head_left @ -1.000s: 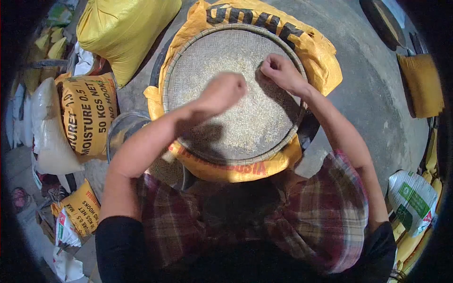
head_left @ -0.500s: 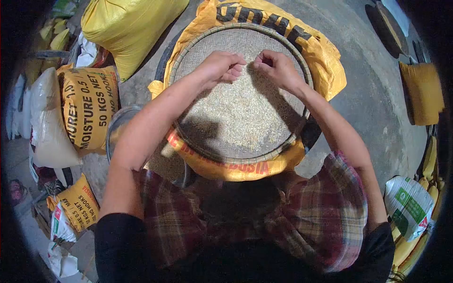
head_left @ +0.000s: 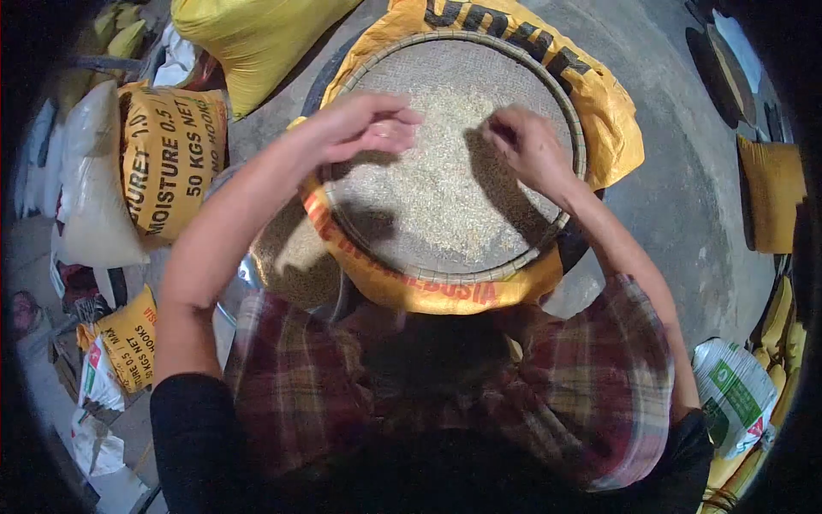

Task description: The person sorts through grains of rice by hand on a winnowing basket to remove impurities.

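A round woven tray (head_left: 398, 64) with a bound rim rests on an orange sack (head_left: 612, 128), and pale grain (head_left: 445, 188) is spread across it. Above the tray's left side is my left hand (head_left: 368, 128), its fingers apart and slightly blurred, with nothing seen between them. My right hand (head_left: 527, 146) hovers over the right part of the tray, fingers curled and thumb close to the index finger; whatever it may pinch is too small to make out. Both hands cast shadows on the grain.
Left of the tray stand a printed orange sack (head_left: 175, 163), a white sack (head_left: 94, 188) and a large yellow sack (head_left: 265, 43). A metal container (head_left: 300, 257) of grain is close to my left forearm. Another round tray (head_left: 723, 77) lies far right.
My left hand has moved left, away from my right hand, and its fingers have spread. My right hand has shifted slightly right and down. The whole view has shifted a little.
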`<state>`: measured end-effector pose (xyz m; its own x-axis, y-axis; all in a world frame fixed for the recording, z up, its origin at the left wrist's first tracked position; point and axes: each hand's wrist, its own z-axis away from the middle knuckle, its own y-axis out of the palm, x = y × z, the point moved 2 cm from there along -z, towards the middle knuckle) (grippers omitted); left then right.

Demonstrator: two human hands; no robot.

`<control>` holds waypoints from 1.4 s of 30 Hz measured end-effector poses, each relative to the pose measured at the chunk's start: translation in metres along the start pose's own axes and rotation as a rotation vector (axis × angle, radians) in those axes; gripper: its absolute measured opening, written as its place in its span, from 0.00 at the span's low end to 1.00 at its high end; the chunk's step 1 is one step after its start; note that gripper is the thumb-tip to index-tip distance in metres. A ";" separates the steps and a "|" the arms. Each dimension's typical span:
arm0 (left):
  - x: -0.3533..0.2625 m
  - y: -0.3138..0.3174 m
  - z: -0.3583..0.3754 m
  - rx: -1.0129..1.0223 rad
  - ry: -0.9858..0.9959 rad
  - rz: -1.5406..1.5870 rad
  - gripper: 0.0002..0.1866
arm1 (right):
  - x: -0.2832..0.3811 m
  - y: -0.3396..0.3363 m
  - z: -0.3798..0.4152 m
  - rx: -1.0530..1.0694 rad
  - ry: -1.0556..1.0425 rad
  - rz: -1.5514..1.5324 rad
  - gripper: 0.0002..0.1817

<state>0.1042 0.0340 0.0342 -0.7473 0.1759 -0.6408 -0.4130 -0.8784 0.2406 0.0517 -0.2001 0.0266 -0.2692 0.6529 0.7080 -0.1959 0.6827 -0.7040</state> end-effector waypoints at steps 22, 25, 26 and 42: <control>0.154 -0.100 0.139 -0.414 -0.351 -0.793 0.32 | 0.051 0.130 0.055 -0.067 -0.786 0.395 0.14; 0.159 -0.141 0.129 -0.364 -0.301 -0.821 0.32 | 0.042 0.135 0.041 -0.066 -0.717 0.481 0.14; 0.150 -0.136 0.129 -0.388 -0.327 -0.870 0.32 | 0.036 0.137 0.029 -0.137 -0.688 0.474 0.15; 0.048 -0.051 0.137 -0.305 -0.021 -1.229 0.23 | -0.013 0.049 0.008 0.067 0.064 -0.056 0.23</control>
<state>0.0181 0.1480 0.0910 0.0334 0.9505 -0.3090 -0.7039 -0.1971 -0.6824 0.0382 -0.1776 -0.0180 -0.1958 0.6350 0.7473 -0.2724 0.6968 -0.6635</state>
